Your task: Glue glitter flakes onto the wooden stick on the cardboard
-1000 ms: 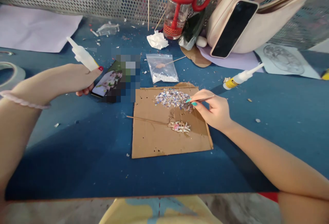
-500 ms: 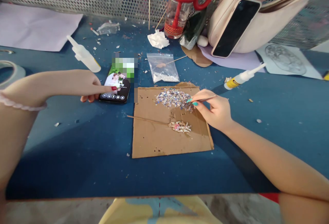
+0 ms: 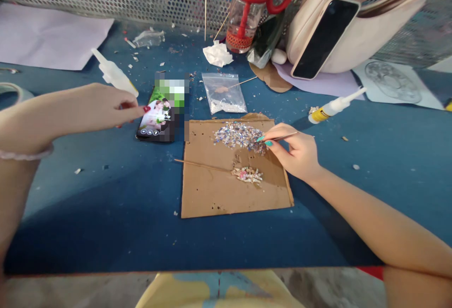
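My left hand [image 3: 102, 106] hovers just left of a lit phone [image 3: 157, 118] on the blue table, fingers stretched toward its screen and holding nothing. A white glue bottle [image 3: 113, 76] lies on the table just behind that hand. My right hand [image 3: 298, 152] pinches a thin stick [image 3: 284, 135], its tip at a pile of glittery chips [image 3: 237, 135] on a brown cardboard sheet [image 3: 212, 192]. A wooden skewer [image 3: 199, 164] lies on the cardboard, ending at a small cluster of chips [image 3: 247, 174].
A clear plastic bag [image 3: 223, 93] lies behind the cardboard, and a second glue bottle [image 3: 334, 106] to its right. At the back are a red-handled drink bottle [image 3: 247, 16], a crumpled tissue [image 3: 217, 54], a beige bag [image 3: 370, 35] with a dark phone [image 3: 325, 39], white paper [image 3: 45, 35] and a tape roll [image 3: 14, 92].
My left hand put down the glue bottle it held, touched the phone screen with one finger, then lifted slightly back to the left. My right hand stayed at the chip pile.
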The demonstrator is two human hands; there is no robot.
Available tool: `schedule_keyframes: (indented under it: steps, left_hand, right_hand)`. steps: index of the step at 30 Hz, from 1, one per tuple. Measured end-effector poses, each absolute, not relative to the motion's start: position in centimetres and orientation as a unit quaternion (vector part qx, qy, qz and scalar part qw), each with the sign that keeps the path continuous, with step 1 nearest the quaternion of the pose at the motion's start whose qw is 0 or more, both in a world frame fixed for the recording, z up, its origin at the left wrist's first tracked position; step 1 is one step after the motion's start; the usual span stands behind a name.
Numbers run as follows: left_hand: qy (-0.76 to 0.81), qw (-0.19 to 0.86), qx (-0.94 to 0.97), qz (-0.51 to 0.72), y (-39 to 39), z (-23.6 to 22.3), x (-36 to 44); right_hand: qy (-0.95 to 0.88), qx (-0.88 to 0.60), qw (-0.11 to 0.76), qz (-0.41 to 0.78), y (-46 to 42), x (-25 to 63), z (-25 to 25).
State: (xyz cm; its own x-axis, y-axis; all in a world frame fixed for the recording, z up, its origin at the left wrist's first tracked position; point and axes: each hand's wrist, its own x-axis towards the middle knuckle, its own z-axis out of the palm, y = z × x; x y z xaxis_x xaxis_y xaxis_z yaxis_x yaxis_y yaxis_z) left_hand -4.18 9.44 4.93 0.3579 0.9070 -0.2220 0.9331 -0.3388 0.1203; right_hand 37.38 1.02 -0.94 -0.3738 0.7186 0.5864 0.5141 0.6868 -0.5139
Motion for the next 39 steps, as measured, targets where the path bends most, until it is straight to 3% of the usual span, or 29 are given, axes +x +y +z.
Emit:
schedule_keyframes:
  steps: [2,7,39]
  left_hand:
    - [0.591,0.061,0.801,-0.074,8.5,5.1,-3.2]
    - [0.565,-0.008,0.824,0.029,7.9,3.5,-1.7]
    - [0.580,0.080,0.809,0.048,9.5,1.3,-3.4]
  right_hand:
    - [-0.819,-0.379,0.412,0.126,1.0,37.4,-0.9]
    - [-0.817,-0.380,0.414,0.132,1.0,37.3,-0.9]
    - [-0.820,-0.359,0.421,0.147,1.0,37.5,-1.1]
